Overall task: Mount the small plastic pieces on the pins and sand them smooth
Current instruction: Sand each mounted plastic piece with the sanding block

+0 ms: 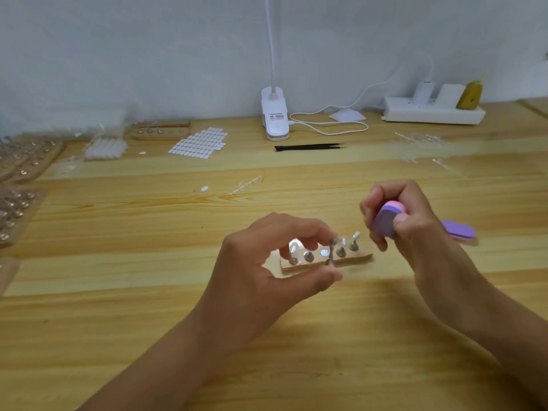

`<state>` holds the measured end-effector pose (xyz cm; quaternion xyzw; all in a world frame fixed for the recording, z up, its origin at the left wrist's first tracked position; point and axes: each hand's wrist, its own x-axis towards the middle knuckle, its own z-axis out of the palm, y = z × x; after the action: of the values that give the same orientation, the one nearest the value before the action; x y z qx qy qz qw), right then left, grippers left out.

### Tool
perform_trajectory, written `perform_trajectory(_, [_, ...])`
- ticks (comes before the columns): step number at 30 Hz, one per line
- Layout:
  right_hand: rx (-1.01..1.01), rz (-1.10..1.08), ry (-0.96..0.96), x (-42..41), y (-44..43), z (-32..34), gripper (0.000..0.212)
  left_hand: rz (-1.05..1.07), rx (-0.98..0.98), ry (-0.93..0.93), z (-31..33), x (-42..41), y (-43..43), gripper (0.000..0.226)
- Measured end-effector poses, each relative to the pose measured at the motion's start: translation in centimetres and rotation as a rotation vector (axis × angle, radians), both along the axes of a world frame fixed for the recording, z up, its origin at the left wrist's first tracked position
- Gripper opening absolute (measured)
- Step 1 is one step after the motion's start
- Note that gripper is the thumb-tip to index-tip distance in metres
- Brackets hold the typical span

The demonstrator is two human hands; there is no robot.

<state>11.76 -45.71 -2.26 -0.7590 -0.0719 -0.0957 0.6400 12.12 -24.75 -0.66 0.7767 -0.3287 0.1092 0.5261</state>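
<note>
Centre frame: my left hand [275,262] is pinching one metal pin [330,256] between thumb and forefinger, at the wooden holder [362,258]. In that holder, clear plastic pieces [355,235] are sitting on pins [341,251]. Right of centre, my right hand [406,221] is gripping the purple sanding block [385,223].

Both bare forearms reached in from the lower edge, angling toward each other. The left hand [275,262] curled with its thumb and forefinger pinching a small pin [331,253] upright. The right hand [415,209], held slightly higher, had its fingers [382,191] wrapped round a sanding block [385,223].
</note>
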Motion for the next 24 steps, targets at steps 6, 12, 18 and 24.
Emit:
perform_trajectory(6, [-0.29, 0.063, -0.358, -2.1, 0.4, 0.1, 0.028, -0.019, -0.071, 0.179, 0.0, 0.0, 0.1, 0.023])
perform_trajectory(12, [-0.45, -0.047, -0.623, -2.6, 1.3, 0.4, 0.03, -0.012, -0.061, 0.197, 0.3, -0.1, 0.1, 0.025])
perform_trajectory(18, [-0.571, -0.084, -0.723, -1.6, 0.4, -0.1, 0.031, 0.015, -0.041, 0.149, 0.4, -0.1, 0.1, 0.024])
perform_trajectory(24, [-0.542, -0.019, -0.781, -2.0, 1.0, -0.6, 0.029, -0.003, -0.019, 0.133, 0.4, -0.1, 0.1, 0.027])
